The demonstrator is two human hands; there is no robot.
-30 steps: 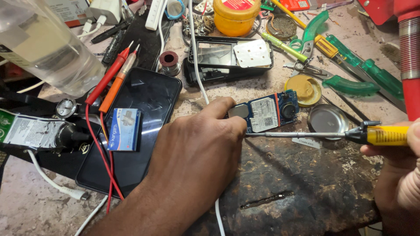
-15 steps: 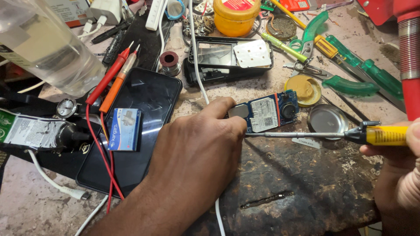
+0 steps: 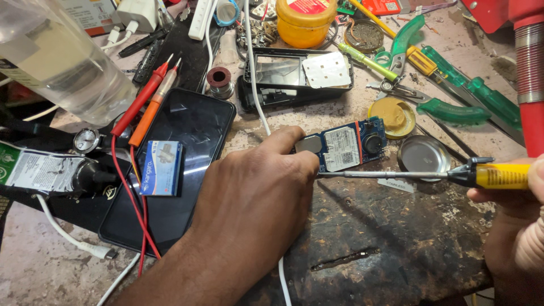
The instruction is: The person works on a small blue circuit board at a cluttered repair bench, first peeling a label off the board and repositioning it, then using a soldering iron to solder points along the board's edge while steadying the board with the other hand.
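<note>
Left grip pins board, right grip clenched on soldering iron.

Left hand lies palm-down, fingers loosely curled, thumb and fingertips pressing the near-left end of the blue circuit board, mid-tabletop. Right hand, at the right edge, closes around the yellow handle of the soldering iron; its metal tip sits at the board's near edge, contact unclear. Black phone lies left of the board, phone shell behind it.

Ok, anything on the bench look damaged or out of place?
The black bench mat is worn, with a gouge near its front edge. A small blue box lies on the dark phone screen, beside the probes.
</note>
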